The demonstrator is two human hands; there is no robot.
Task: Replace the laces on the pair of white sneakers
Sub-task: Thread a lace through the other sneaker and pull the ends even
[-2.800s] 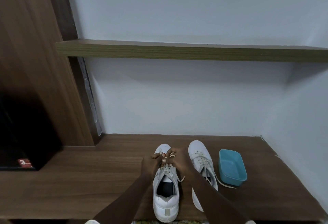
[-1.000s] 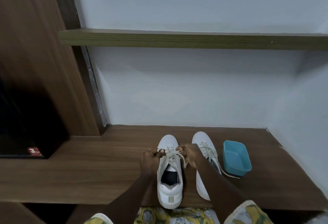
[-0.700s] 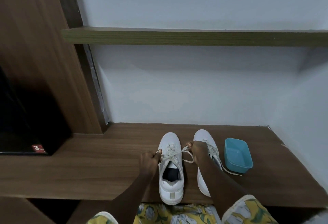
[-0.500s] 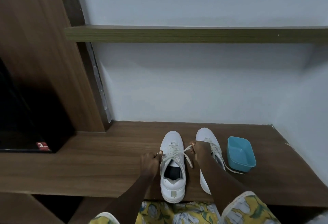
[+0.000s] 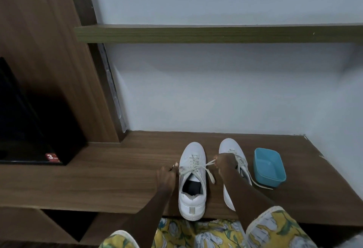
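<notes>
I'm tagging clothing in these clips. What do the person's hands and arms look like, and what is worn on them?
Both hands, the left hand and the right hand, are bare: no gloves, rings, watch or bracelets visible. The forearms are uncovered. Short loose sleeves show at the bottom edge, yellow with a pale blue-grey floral print and light trim at the cuffs.

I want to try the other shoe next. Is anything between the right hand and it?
Nothing visible. The right hand lies over the other shoe, pinching the lace of the near shoe. The blue tub sits farther right.
</notes>
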